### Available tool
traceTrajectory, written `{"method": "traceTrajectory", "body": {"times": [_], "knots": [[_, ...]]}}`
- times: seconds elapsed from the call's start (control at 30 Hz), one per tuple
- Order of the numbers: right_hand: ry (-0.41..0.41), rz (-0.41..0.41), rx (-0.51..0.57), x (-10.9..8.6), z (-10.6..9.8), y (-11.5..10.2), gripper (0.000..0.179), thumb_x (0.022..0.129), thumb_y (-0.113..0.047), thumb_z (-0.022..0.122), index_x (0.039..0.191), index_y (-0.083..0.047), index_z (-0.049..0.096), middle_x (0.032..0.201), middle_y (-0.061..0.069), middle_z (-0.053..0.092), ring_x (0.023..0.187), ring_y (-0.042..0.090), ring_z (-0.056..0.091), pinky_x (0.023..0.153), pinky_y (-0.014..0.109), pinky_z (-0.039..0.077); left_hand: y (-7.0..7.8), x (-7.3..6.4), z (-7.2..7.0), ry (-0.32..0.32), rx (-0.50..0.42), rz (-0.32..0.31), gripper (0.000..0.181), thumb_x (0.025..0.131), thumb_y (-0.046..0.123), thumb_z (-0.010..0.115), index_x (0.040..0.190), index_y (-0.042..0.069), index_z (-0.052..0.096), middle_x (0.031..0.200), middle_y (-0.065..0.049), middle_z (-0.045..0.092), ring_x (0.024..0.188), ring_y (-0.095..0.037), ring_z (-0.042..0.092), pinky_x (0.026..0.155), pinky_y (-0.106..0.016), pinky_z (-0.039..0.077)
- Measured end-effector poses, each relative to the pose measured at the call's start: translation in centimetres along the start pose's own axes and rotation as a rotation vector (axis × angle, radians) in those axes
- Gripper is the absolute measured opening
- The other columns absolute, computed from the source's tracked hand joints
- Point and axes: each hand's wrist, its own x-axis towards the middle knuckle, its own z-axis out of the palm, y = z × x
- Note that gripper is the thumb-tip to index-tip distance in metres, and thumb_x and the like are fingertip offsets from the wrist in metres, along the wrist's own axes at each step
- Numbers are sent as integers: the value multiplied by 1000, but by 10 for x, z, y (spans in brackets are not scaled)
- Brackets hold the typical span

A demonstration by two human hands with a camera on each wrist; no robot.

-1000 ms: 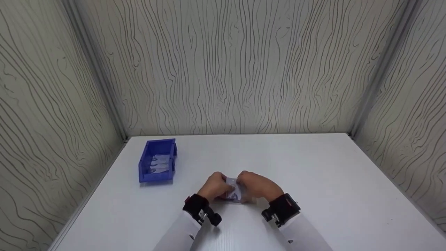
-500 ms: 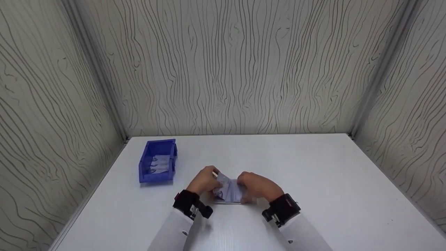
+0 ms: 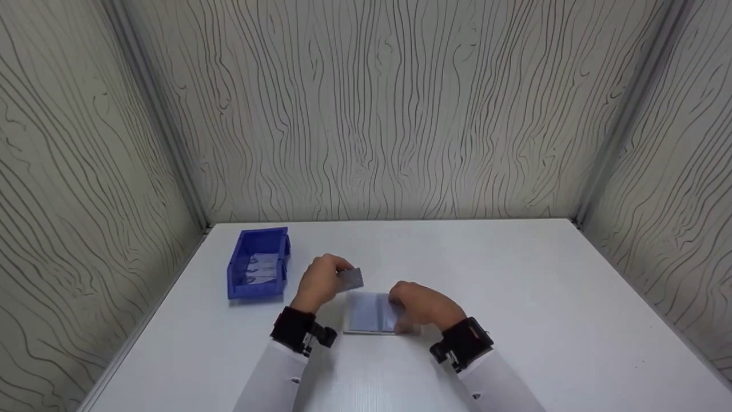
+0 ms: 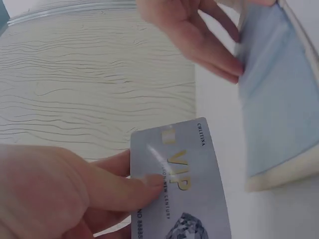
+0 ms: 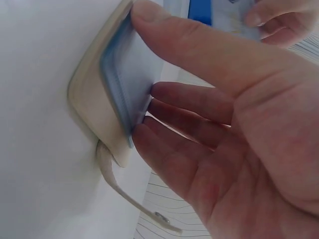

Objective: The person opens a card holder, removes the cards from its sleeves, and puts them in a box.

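My left hand (image 3: pixel 320 280) pinches a grey VIP card (image 4: pixel 197 159) between thumb and fingers, with gold letters and a diamond picture showing in the left wrist view. The card is held up off the table, beyond the far left corner of a card holder (image 3: pixel 363 313). That holder lies open on the table, showing bluish clear plastic sleeves inside a cream cover. My right hand (image 3: pixel 426 306) holds its right side, thumb on one edge and fingers at the opposite edge. From the cover hangs a narrow strap (image 5: pixel 117 184) with a metal snap, seen in the right wrist view.
At the left of the white table (image 3: pixel 514 309) stands a blue plastic bin (image 3: pixel 256 293) with several similar cards (image 3: pixel 263 265) lying in it. Wood-patterned panels (image 3: pixel 366 114) rise behind and on both sides of the table.
My left hand has drawn the card out of the holder and lifted it to the far left. The sleeve on the left side now shows bare. My right hand has stayed in place.
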Motion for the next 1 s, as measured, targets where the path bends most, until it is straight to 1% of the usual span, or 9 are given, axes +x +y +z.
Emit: {"method": "traceTrajectory", "body": {"times": [0.13, 0.27, 0.4, 0.47, 0.53, 0.6, 0.73, 0.83, 1.0], "knots": [[-3, 10, 9, -1, 1, -1, 61, 77, -13, 98, 131, 0, 73, 120, 6, 73, 109, 20, 65, 106, 49, 58, -4, -5, -31, 145, 89, 7, 36, 90, -17, 64, 102, 7, 87, 106, -13, 84, 103, -31, 80, 92, -50, 64], [-10, 16, 8, -2, 2, -1, 61, 78, -14, 97, 132, -1, 72, 119, 4, 72, 108, 19, 64, 106, 48, 58, -18, -12, -70, 261, 141, -5, 37, 91, -18, 61, 103, 6, 86, 111, -16, 83, 109, -35, 79, 94, -52, 63], [-12, 21, 26, -3, 0, -2, 59, 78, -13, 97, 131, -2, 73, 116, 3, 71, 106, 18, 63, 105, 48, 58, -46, -18, -101, 420, 189, -3, 32, 95, -14, 61, 106, 3, 85, 111, -20, 82, 109, -41, 77, 96, -56, 61], [-11, 25, 41, -4, -1, -2, 59, 78, -12, 97, 130, -2, 73, 115, 4, 71, 105, 19, 63, 104, 49, 58, -63, -19, -109, 509, 221, 7, 28, 96, -12, 62, 106, 0, 84, 108, -22, 82, 106, -44, 77, 96, -58, 60], [-8, 23, 42, -4, -3, -2, 59, 77, -11, 97, 130, -1, 72, 116, 5, 71, 106, 20, 63, 105, 50, 57, -79, -19, -111, 559, 254, 10, 25, 96, -12, 62, 104, -1, 84, 104, -23, 82, 102, -46, 76, 93, -60, 60], [-6, 31, 41, -5, -4, -2, 61, 78, -11, 97, 132, -1, 72, 117, 5, 71, 106, 20, 63, 105, 50, 57, -92, -19, -110, 561, 270, -2, 25, 96, -12, 62, 104, -2, 84, 103, -24, 81, 101, -47, 76, 91, -61, 60], [-1, 33, 39, -6, -4, -2, 62, 78, -11, 97, 132, 0, 71, 118, 7, 71, 107, 21, 63, 105, 50, 58, -111, -15, -99, 478, 298, -44, 25, 97, -10, 62, 105, -1, 84, 104, -24, 82, 102, -48, 76, 91, -62, 60], [4, 20, 32, -7, -3, -2, 60, 77, -11, 97, 131, 0, 71, 119, 8, 71, 107, 21, 64, 105, 50, 58, -121, -11, -91, 424, 337, -66, 27, 95, -11, 62, 105, 0, 85, 105, -24, 82, 103, -48, 76, 91, -62, 60], [4, 12, 23, -5, -3, -4, 60, 78, -11, 97, 131, 1, 71, 119, 7, 71, 108, 20, 63, 104, 50, 57, -133, -8, -80, 369, 384, -86, 27, 93, -12, 64, 104, 1, 85, 103, -23, 83, 100, -47, 78, 89, -61, 61]]}}
